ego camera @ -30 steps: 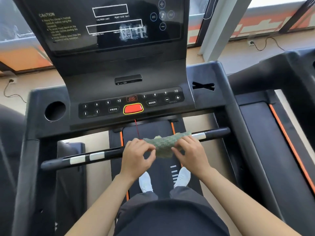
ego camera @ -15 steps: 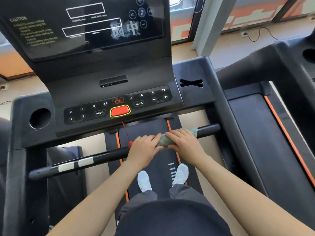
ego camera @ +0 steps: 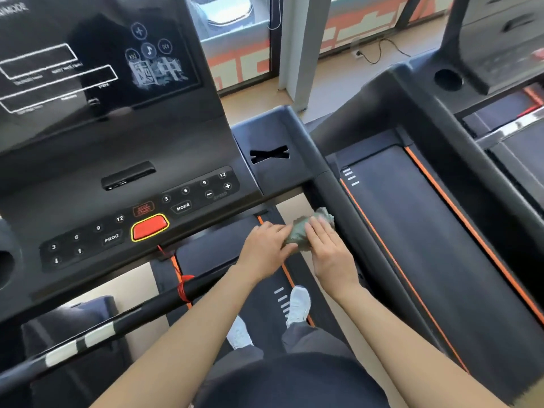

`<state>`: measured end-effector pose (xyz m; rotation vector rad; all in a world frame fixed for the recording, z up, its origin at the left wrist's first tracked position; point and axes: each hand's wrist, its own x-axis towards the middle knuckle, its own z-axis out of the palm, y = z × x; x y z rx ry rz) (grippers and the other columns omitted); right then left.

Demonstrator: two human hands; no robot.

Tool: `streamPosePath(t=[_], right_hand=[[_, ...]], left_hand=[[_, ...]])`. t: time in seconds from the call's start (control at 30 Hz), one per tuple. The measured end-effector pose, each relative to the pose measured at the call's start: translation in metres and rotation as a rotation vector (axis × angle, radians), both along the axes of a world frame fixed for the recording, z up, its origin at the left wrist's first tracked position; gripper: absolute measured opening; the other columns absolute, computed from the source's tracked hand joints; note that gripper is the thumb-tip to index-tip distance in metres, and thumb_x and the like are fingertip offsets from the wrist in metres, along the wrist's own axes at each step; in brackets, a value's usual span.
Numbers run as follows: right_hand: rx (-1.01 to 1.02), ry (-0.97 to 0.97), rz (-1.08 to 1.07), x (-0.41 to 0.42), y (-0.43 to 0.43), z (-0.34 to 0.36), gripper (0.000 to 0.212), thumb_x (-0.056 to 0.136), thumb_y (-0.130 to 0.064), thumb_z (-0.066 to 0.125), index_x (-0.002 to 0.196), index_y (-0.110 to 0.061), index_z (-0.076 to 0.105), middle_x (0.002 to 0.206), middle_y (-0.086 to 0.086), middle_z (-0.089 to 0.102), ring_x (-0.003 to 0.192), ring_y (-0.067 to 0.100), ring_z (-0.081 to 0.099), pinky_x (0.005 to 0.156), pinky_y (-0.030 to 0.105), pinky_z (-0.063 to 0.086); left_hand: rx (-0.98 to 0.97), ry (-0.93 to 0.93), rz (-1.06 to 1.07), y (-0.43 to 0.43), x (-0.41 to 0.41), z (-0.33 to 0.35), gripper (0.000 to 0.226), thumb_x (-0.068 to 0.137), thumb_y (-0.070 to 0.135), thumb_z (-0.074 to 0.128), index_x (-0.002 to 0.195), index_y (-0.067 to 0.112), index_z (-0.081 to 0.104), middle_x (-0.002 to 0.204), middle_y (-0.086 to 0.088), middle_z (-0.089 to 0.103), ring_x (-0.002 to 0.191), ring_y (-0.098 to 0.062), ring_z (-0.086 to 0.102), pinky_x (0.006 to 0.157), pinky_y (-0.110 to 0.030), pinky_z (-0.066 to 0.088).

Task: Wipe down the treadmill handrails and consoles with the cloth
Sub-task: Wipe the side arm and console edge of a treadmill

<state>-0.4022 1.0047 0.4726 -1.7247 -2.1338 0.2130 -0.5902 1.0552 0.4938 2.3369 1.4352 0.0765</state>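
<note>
Cloth (ego camera: 306, 232): bunched at bar (ego camera: 206, 285) end — may jam against rail (ego camera: 338, 192).
Grip: left hand (ego camera: 265, 250), right hand (ego camera: 331, 256) curl round it; could slip.

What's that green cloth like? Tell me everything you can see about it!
The cloth is a dull grey-green rag. It looks soft with a bumpy weave, and it is scrunched into a lump, not spread flat. It is bunched over the right end of the black handrail bar, next to the side rail. The left hand holds its left edge and the right hand lies over its top. Its far edge looks blurry.
</note>
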Motion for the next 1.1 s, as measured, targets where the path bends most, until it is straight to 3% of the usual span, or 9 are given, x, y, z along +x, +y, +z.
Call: streamPosePath(t=[0.13, 0.2, 0.27, 0.33, 0.4, 0.5, 0.67, 0.87, 1.1], right_hand=[[-0.08, 0.071, -0.132, -0.006, -0.023, -0.002, 0.052, 0.084, 0.003, 0.062, 0.135, 0.008, 0.056, 0.143, 0.023, 0.054, 0.133, 0.037, 0.052, 0.11, 0.048, 0.045], [-0.196, 0.24, -0.244, -0.013, -0.032, 0.006, 0.049, 0.091, -0.011, 0.051, 0.138, 0.003, 0.055, 0.142, 0.017, 0.056, 0.132, 0.034, 0.054, 0.111, 0.044, 0.044], [-0.414, 0.549, -0.435, -0.02, -0.031, 0.021, 0.048, 0.098, -0.015, 0.052, 0.145, -0.006, 0.05, 0.143, 0.004, 0.056, 0.125, 0.019, 0.057, 0.109, 0.027, 0.039], [-0.598, 0.996, -0.644, -0.029, -0.022, 0.036, 0.051, 0.1, -0.012, 0.057, 0.149, -0.013, 0.045, 0.135, -0.003, 0.06, 0.107, 0.004, 0.061, 0.101, 0.026, 0.046], [-0.646, 1.429, -0.806, -0.035, -0.009, 0.041, 0.041, 0.103, -0.01, 0.052, 0.143, -0.016, 0.045, 0.121, -0.007, 0.065, 0.103, 0.005, 0.064, 0.095, 0.033, 0.053], [-0.594, 1.744, -0.963, -0.04, 0.005, 0.033, 0.026, 0.106, -0.013, 0.048, 0.131, -0.014, 0.055, 0.12, 0.002, 0.069, 0.107, 0.016, 0.068, 0.085, 0.037, 0.058], [-0.549, 1.917, -1.074, -0.05, 0.019, 0.027, 0.029, 0.107, -0.026, 0.047, 0.133, -0.025, 0.06, 0.125, 0.003, 0.069, 0.113, 0.022, 0.067, 0.089, 0.046, 0.059], [-0.558, 2.001, -1.039, -0.054, 0.013, 0.025, 0.031, 0.108, -0.023, 0.043, 0.136, -0.032, 0.054, 0.131, 0.004, 0.065, 0.116, 0.029, 0.066, 0.089, 0.054, 0.057], [-0.654, 2.048, -0.93, -0.065, -0.003, 0.024, 0.039, 0.109, -0.017, 0.042, 0.136, -0.042, 0.052, 0.131, 0.01, 0.066, 0.115, 0.034, 0.067, 0.079, 0.052, 0.059]], left_hand=[[-0.004, -0.221, 0.069, 0.009, 0.009, 0.002, 0.035, 0.099, 0.035, 0.058, 0.128, 0.018, 0.069, 0.13, 0.004, 0.067, 0.111, -0.022, 0.056, 0.097, -0.041, 0.048], [-0.112, -0.232, 0.083, 0.014, 0.019, 0.007, 0.035, 0.102, 0.033, 0.053, 0.132, 0.022, 0.067, 0.132, 0.007, 0.066, 0.115, -0.02, 0.057, 0.098, -0.04, 0.048], [-0.213, -0.193, 0.091, 0.02, 0.029, 0.009, 0.039, 0.103, 0.034, 0.051, 0.138, 0.023, 0.062, 0.135, 0.006, 0.064, 0.121, -0.02, 0.056, 0.1, -0.038, 0.046], [-0.257, -0.207, 0.147, 0.027, 0.038, 0.011, 0.038, 0.101, 0.035, 0.053, 0.136, 0.025, 0.064, 0.133, 0.006, 0.067, 0.123, -0.017, 0.058, 0.099, -0.035, 0.047], [-0.273, -0.218, 0.182, 0.034, 0.046, 0.012, 0.031, 0.099, 0.036, 0.055, 0.124, 0.026, 0.071, 0.121, 0.004, 0.073, 0.113, -0.018, 0.064, 0.094, -0.036, 0.051], [-0.348, -0.208, 0.217, 0.044, 0.063, 0.015, 0.029, 0.097, 0.04, 0.057, 0.103, 0.017, 0.073, 0.095, 0.0, 0.074, 0.093, -0.022, 0.065, 0.082, -0.04, 0.054], [-0.577, -0.354, 0.333, 0.056, 0.079, 0.01, 0.032, 0.093, 0.039, 0.062, 0.075, 0.013, 0.066, 0.07, 0.004, 0.065, 0.071, -0.017, 0.061, 0.077, -0.045, 0.056], [-0.636, -0.336, 0.214, 0.059, 0.058, 0.011, 0.03, 0.096, 0.046, 0.059, 0.113, 0.027, 0.074, 0.098, 0.009, 0.075, 0.095, -0.011, 0.07, 0.093, -0.041, 0.057], [-0.651, -0.321, 0.189, 0.049, 0.032, 0.012, 0.026, 0.099, 0.043, 0.058, 0.116, 0.031, 0.072, 0.101, 0.009, 0.076, 0.095, -0.01, 0.071, 0.092, -0.04, 0.057]])
